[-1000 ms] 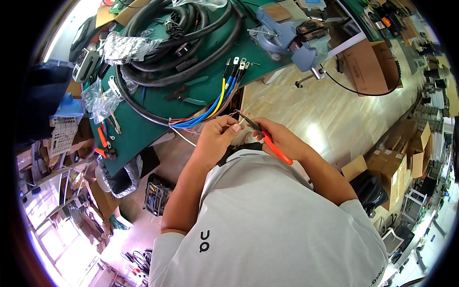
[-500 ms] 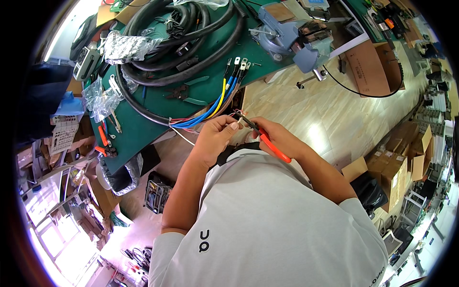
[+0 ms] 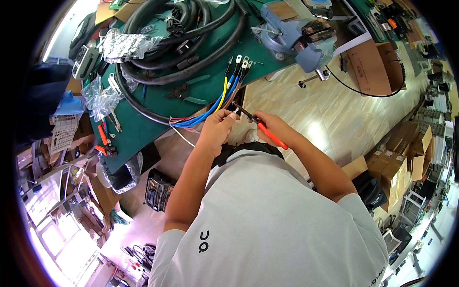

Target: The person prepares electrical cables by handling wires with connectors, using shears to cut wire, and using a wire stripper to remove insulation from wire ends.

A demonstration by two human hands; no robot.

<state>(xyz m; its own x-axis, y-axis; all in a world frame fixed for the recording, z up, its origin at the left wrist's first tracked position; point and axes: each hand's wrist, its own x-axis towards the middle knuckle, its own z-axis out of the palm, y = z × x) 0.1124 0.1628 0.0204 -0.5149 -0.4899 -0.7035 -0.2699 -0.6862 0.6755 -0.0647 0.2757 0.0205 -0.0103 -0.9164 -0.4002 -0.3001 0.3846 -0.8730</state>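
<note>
My left hand point(image 3: 218, 128) is closed, thumb and forefinger pinching a thin white wire point(image 3: 236, 110) whose end sticks out past the fingertips. In my right hand point(image 3: 272, 126) is a pair of pliers point(image 3: 272, 136) with red handles and narrow dark jaws. The jaws point up and left, just beyond the left fingertips; whether they touch the wire I cannot tell. Behind my left hand, blue, yellow and thinner wires point(image 3: 206, 116) fan out from a thick black cable point(image 3: 148, 115). Several of them end in metal lugs point(image 3: 245, 62) over the table edge.
The green table point(image 3: 129, 138) carries the coiled cable, green-handled pliers point(image 3: 184, 92), plastic bags point(image 3: 101, 98) and orange-handled tools point(image 3: 103, 136). A grey-blue vise point(image 3: 277, 38) stands at its far right. Cardboard boxes point(image 3: 370, 67) sit on the floor to the right.
The pliers' jaws have shifted up and left, past the left fingertips, and the handles lie a little further left. Both hands have moved slightly away from my body.
</note>
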